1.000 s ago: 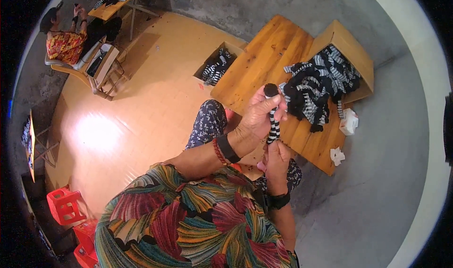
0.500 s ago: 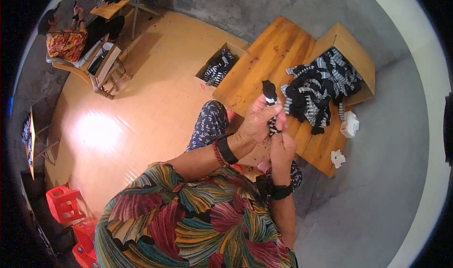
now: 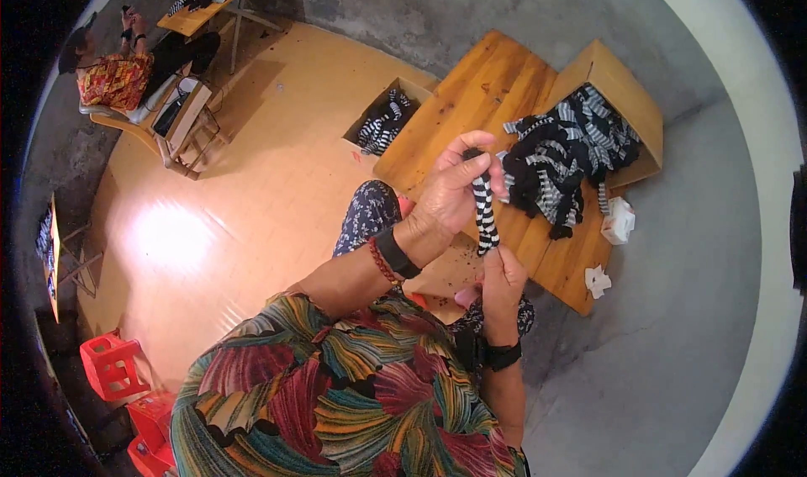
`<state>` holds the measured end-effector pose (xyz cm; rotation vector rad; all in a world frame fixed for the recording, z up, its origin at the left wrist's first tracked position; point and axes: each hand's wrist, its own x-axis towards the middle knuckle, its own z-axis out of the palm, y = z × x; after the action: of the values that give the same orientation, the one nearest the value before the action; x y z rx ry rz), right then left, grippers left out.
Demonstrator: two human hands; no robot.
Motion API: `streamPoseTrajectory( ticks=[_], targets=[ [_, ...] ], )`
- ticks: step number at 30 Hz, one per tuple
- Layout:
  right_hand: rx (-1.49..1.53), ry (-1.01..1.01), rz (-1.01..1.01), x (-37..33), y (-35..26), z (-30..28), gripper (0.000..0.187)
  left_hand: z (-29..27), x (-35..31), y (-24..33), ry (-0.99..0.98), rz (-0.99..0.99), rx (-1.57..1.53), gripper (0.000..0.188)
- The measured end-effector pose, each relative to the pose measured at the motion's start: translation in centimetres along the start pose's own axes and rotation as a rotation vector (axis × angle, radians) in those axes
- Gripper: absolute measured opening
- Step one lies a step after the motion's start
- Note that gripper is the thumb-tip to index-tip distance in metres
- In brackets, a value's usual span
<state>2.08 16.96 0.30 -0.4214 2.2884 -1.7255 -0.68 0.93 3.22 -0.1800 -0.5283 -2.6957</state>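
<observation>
A narrow black-and-white striped knitted piece that looks like a sock is stretched between my two hands above my lap. My left hand pinches its dark upper end between thumb and fingers. Below, my right hand grips the lower end, its fingers closed. On the wooden table just beyond my hands lies a heap of similar black and grey-striped knitwear. It spills from a cardboard box tipped on its side.
An open carton holding striped knitwear stands left of the table. A white tissue pack and crumpled tissue lie at the right edge. Red stools stand lower left. Another person sits at a far table.
My left hand has moved up and slightly left along the sock, away from my right hand. More of the striped length now shows, drawn out between them.
</observation>
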Motion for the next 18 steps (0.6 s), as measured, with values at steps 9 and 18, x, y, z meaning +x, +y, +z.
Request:
streamPoseTrajectory(
  ticks=[9,18],
  targets=[
    [0.162,-0.011,0.167,-1.0,0.9,0.4,0.026,0.1,0.0,-0.7,0.039,0.03,-0.007,0.032],
    [0.01,-0.064,0.011,-0.5,0.3,0.1,0.024,0.3,-0.9,0.0,-0.084,-0.085,-0.055,0.037]
  ],
)
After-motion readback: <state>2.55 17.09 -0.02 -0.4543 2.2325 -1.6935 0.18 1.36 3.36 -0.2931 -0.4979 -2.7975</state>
